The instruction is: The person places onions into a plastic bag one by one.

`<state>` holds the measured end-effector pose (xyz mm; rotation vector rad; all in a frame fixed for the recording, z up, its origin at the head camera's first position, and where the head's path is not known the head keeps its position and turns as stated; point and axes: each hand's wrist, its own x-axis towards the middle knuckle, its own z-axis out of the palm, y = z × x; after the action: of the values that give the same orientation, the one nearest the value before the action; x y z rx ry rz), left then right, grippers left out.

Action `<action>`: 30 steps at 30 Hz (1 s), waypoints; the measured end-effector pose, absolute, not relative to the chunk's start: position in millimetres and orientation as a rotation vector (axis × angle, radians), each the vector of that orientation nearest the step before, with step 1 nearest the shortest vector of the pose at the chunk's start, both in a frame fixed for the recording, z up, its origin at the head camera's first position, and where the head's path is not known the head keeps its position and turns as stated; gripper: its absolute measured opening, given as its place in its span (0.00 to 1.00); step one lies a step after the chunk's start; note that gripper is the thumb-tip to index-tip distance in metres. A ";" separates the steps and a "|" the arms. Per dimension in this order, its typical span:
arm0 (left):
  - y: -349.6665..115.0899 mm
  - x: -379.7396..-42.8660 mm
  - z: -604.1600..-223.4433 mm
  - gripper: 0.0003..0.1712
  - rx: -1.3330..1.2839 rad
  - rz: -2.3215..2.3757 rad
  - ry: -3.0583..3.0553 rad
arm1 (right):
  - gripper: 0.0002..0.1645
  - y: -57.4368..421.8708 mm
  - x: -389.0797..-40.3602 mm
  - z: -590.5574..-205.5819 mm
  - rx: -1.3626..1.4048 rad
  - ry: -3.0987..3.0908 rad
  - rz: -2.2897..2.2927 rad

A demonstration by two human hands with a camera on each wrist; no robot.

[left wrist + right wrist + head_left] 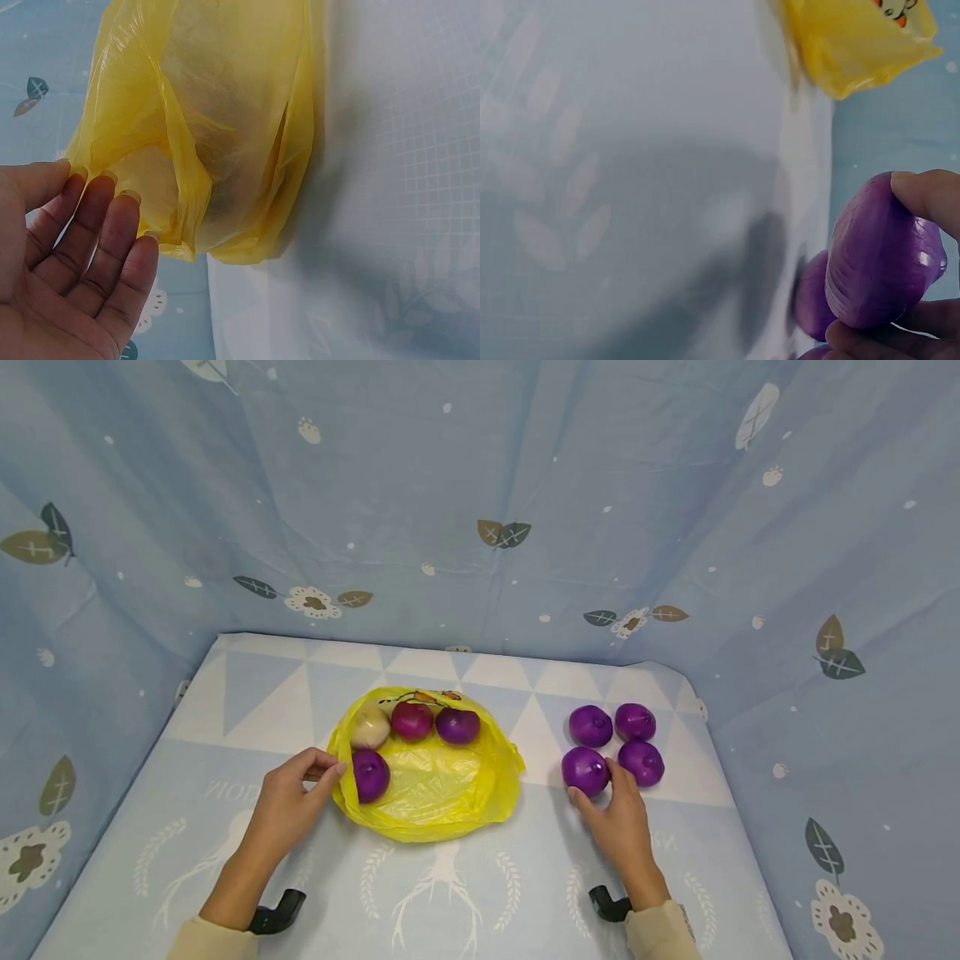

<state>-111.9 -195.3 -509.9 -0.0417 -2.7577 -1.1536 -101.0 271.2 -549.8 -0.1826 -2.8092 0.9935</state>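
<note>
A yellow plastic bag (450,793) lies with its mouth spread toward the head camera. Inside it are a pale onion (370,727), a reddish-purple onion (412,721) and two purple onions, one (458,726) at the back and one (371,776) by the left rim. My left hand (291,806) pinches that left rim; the left wrist view has the thumb and fingertips on the thin plastic (127,112). To the right of the bag, my right hand (618,818) grips a purple onion (881,255) between thumb and fingers.
Beside the gripped onion lie three more purple ones: one at the back (590,726), one at the back right (635,722) and one to the right (641,764). A patterned cloth (255,768) covers the table. Blue curtains (420,485) enclose its back and sides.
</note>
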 end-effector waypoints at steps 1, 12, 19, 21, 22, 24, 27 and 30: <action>-195.3 -111.9 -510.0 0.08 -0.042 -1.153 -2.758 | 0.49 269.8 -100.1 -547.0 -0.163 -2.800 0.985; -194.3 -112.4 -508.8 0.08 -0.033 -1.161 -2.770 | 0.51 243.2 -90.8 -503.2 0.056 -2.708 0.916; -193.9 -111.7 -508.5 0.08 -0.039 -1.164 -2.767 | 0.55 221.5 -87.7 -480.5 0.210 -2.693 0.932; -194.0 -111.2 -508.4 0.08 -0.038 -1.166 -2.765 | 0.55 215.3 -87.3 -477.3 0.266 -2.677 0.947; -194.1 -111.0 -508.3 0.08 -0.035 -1.165 -2.765 | 0.55 212.0 -87.0 -475.7 0.292 -2.670 0.958; -194.3 -110.5 -508.0 0.08 -0.032 -1.165 -2.767 | 0.54 205.3 -87.4 -473.8 0.341 -2.663 0.976; -194.4 -110.6 -507.9 0.08 -0.026 -1.164 -2.770 | 0.51 194.4 -89.2 -472.2 0.416 -2.670 0.998; -194.1 -110.9 -508.2 0.08 -0.034 -1.167 -2.768 | 0.50 183.4 -92.7 -472.2 0.504 -2.680 1.017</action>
<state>-110.9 -194.1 -508.2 -0.0338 -2.7683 -1.1667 -92.7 183.4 -472.2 0.5038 -2.6802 1.0170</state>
